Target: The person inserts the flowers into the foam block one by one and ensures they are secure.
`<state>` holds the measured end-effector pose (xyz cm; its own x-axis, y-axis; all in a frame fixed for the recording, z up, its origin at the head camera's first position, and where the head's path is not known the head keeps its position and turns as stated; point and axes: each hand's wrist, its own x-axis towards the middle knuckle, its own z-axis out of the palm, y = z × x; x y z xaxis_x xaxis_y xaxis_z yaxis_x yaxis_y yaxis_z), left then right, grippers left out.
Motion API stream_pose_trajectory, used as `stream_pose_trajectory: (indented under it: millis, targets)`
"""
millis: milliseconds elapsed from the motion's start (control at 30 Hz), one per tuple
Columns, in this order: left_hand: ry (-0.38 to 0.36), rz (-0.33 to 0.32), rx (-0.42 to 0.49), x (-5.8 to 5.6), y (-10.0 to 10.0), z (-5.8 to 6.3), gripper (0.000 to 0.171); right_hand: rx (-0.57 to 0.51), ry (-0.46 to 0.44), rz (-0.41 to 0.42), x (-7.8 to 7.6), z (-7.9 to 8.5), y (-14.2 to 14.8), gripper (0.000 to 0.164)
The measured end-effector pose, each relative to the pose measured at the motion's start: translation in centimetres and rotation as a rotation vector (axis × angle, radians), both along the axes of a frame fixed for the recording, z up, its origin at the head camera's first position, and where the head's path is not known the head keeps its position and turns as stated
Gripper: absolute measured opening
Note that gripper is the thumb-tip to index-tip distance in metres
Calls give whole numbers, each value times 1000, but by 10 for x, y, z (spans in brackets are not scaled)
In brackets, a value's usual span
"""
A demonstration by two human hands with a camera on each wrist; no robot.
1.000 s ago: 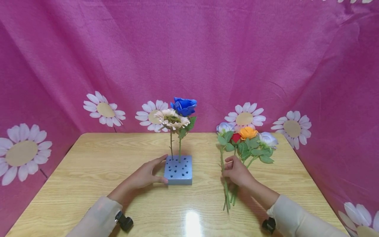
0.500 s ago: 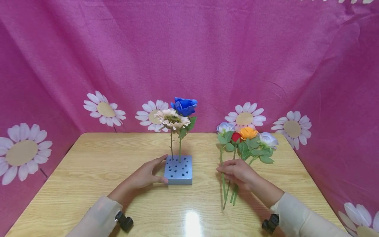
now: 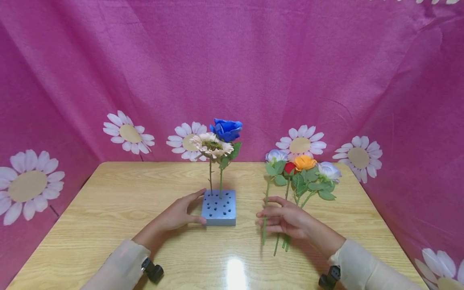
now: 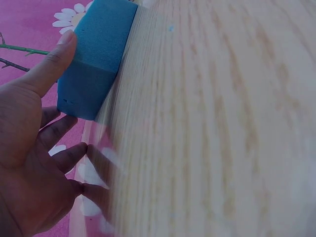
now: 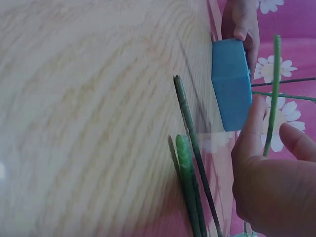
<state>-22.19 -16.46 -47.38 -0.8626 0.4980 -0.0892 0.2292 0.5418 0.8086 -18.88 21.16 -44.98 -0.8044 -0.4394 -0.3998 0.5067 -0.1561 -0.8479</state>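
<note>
Head view: one pale blue block (image 3: 219, 204), dotted with holes, on one wood-grain bench (image 3: 141, 193); one left hand (image 3: 181, 212) at the block's nine o'clock, thumb and fingers spread widely, gripping its near and far corners; one right hand (image 3: 290, 219) at its three o'clock, fingers part-extended and a little apart, loosely holding one stem of a lilac flower (image 3: 276, 156). Standing in the block toward twelve o'clock: two flowers, namely one blue rose (image 3: 226, 129) and one cream flower (image 3: 212, 146). At the block's two o'clock: four flower heads in all, comprising the held lilac flower, one red flower (image 3: 289, 168), one orange flower (image 3: 305, 162) and one second lilac flower (image 3: 329, 171). Two black wrist devices (image 3: 153, 272), one per wrist; one magenta curtain (image 3: 253, 80) with daisy prints behind. Left wrist view: left hand toward nine o'clock, thumb laid along the block at about eleven o'clock; two thin stems at ten o'clock. Right wrist view: right hand at four o'clock, one green stem between its digits, cut end raised clear of the bench; three loose stems at five o'clock; block at two, left hand beyond it at one.
</note>
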Motion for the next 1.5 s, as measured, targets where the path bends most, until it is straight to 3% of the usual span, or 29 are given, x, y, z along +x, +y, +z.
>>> stream_pose_trajectory:
  millis: [267,667,1500]
  targets:
    - [16,-12,11,1,-1,0,106,-4,2,-1,5,-3,-6,73]
    - [4,-7,6,1,0,1,106,15,31,-36,10,-10,-13,51]
    - [1,-3,12,1,0,0,106,119,169,-28,17,-5,-22,58]
